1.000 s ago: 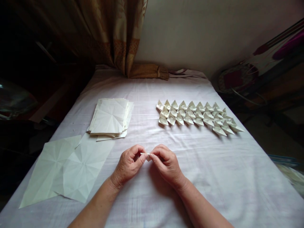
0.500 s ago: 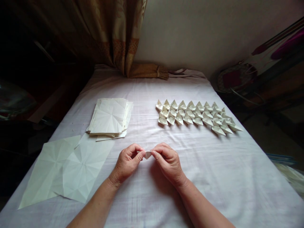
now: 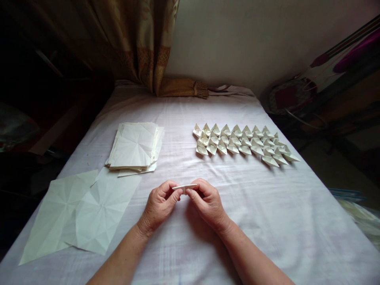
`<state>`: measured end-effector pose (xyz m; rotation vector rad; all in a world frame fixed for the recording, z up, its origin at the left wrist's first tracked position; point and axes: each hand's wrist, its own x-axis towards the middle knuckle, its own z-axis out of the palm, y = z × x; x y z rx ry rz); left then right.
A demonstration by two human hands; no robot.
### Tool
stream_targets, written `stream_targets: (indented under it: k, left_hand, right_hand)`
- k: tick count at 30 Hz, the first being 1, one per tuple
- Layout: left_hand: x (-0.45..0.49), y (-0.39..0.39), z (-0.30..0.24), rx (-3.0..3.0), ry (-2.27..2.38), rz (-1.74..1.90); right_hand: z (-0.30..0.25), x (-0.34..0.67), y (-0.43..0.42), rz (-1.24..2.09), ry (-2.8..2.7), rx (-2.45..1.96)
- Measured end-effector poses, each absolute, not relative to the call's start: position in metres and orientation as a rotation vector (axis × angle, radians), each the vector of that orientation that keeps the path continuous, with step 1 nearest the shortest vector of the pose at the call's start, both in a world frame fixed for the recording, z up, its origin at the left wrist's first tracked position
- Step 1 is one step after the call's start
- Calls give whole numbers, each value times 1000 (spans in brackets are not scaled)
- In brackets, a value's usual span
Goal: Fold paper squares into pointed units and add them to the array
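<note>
Between my two hands is a small piece of folded white paper (image 3: 184, 186), seen nearly edge-on above the sheet. My left hand (image 3: 160, 204) pinches its left end between thumb and fingers. On its right end, my right hand (image 3: 208, 202) has the same kind of pinch. The fingertips of both hands almost meet, and they hide the paper's lower part. Rows of small folded paper boats (image 3: 233, 145) stand beyond my right hand. Past my left hand lies a stack of creased paper squares (image 3: 133, 144).
Two creased sheets, a left one (image 3: 56, 213) and an overlapping right one (image 3: 99, 213), lie unfolded at the near left. A pale bedsheet (image 3: 267, 221) covers the surface. Gold curtains (image 3: 151, 47) hang at the back, and a round bag (image 3: 292, 97) is at the far right.
The folded paper has turned from showing its downward-pointing triangular face to showing a thin long edge. Both hands have shifted their pinch slightly. The view has moved a little.
</note>
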<state>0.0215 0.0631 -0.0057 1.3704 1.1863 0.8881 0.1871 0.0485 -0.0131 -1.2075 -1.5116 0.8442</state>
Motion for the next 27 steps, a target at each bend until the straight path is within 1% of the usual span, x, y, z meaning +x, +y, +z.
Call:
stream_targets:
  k: [5, 15, 21, 27]
  left_hand:
    - [24, 63, -3, 1289, 1212, 936]
    - [24, 63, -4, 1325, 1206, 921]
    - [28, 61, -7, 1244, 1237, 1032]
    - [26, 61, -2, 1403, 1253, 988]
  right_hand:
    - [-13, 186, 47, 907, -1545, -1231]
    - [-11, 185, 46, 777, -1681, -1207]
    - [-13, 183, 45, 755, -1676, -1231]
    - [-14, 187, 46, 831, -1626, -1186]
